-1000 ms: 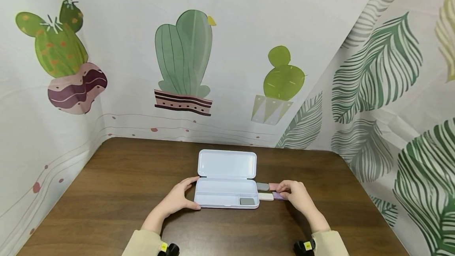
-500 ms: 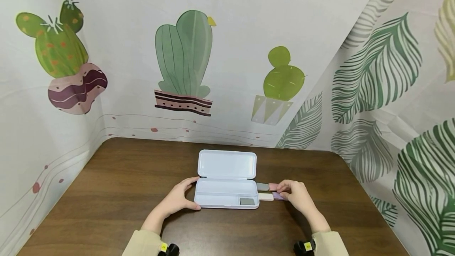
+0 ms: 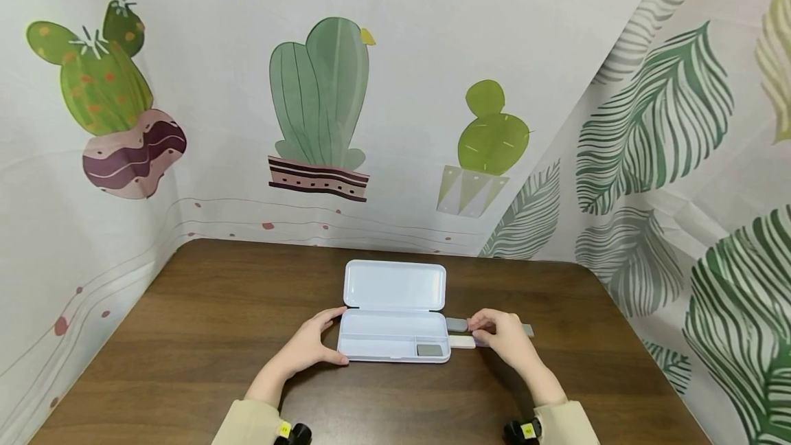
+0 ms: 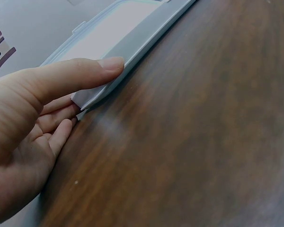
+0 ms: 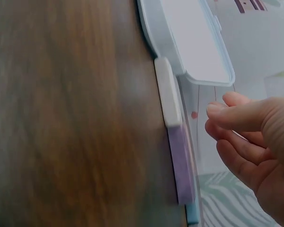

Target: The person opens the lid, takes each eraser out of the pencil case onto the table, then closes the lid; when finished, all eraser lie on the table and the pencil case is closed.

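A pale blue-white pencil case (image 3: 377,325) lies with its lid (image 3: 395,286) laid back. My left hand (image 3: 305,345) grips its left end, thumb at the front edge and fingers at the back. Inside the right front compartment is a grey rectangular block (image 3: 429,350). To the right of the case, eraser-like blocks lie end to end in two rows: a white block (image 3: 462,342), a purple block (image 5: 181,165), a grey block (image 3: 456,325) and a blue-grey block (image 3: 528,330). My right hand (image 3: 509,342) hovers over them, fingers loosely bent, holding nothing visible, and mostly hides a pink block.
The brown wooden table (image 3: 395,404) ends at a hanging cloth (image 3: 408,122) printed with cacti and leaves, close behind the lid. Black cameras sit at both wrists.
My right hand has shifted left and risen off the purple and pink blocks, baring a blue-grey block at the right. My left hand and the pencil case stay put.
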Demonstrator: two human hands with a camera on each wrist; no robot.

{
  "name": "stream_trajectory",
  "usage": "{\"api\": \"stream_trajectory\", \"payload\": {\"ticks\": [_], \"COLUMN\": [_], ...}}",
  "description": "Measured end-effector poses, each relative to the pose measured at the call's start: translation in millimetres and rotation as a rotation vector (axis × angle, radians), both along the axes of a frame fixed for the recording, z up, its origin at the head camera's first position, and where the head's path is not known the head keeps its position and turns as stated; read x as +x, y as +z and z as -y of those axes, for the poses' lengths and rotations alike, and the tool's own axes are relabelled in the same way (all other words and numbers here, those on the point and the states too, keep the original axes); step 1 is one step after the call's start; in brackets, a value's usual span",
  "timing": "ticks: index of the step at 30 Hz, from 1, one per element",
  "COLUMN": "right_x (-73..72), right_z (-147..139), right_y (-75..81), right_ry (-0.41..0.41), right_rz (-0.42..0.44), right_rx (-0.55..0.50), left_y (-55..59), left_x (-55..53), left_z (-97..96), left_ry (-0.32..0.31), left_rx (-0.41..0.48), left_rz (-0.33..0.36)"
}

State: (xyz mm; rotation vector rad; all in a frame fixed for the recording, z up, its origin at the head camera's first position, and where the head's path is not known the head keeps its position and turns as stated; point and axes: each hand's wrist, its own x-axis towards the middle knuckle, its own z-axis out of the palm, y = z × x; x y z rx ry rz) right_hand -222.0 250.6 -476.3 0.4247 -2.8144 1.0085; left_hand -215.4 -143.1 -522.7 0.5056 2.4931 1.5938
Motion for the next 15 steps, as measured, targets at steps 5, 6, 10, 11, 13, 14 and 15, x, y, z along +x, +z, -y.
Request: {"api": "stream_trajectory", "payload": {"ticks": [5,6,10,11,13,14,15], "right_x": [-0.3,-0.1,1.3,2.0,3.1,3.5,3.9], "right_z": [11,13,22,25,29,32,34], "right_y": [0.8,0.8,-0.7,-0.7,-0.9,-0.7,-0.3], "right_ry": [0.056,0.068,0.117,0.129,0.151,0.163,0.175], "right_rz": [-0.02,-0.025,-0.025,-0.018,-0.004,0.0,0.006], "right_rx": [-0.004,-0.006,-0.006,-0.01,-0.017,-0.02,-0.025], "left_y": [0.1,0.2,-0.1,-0.2,-0.5,-0.6,-0.6], "left_x": [-0.5,-0.6,-0.7,-0.6,-0.7,-0.7,-0.7], "left_z": [0.1,0.1,0.0,-0.1,-0.1,-0.1,-0.1], "left_ry": [0.0,0.0,0.001,0.001,0.001,0.001,0.001], "left_rx": [-0.004,-0.002,0.0,-0.002,-0.004,-0.004,-0.006], "left_rz": [-0.002,-0.002,0.0,-0.001,-0.001,-0.001,-0.001]}}
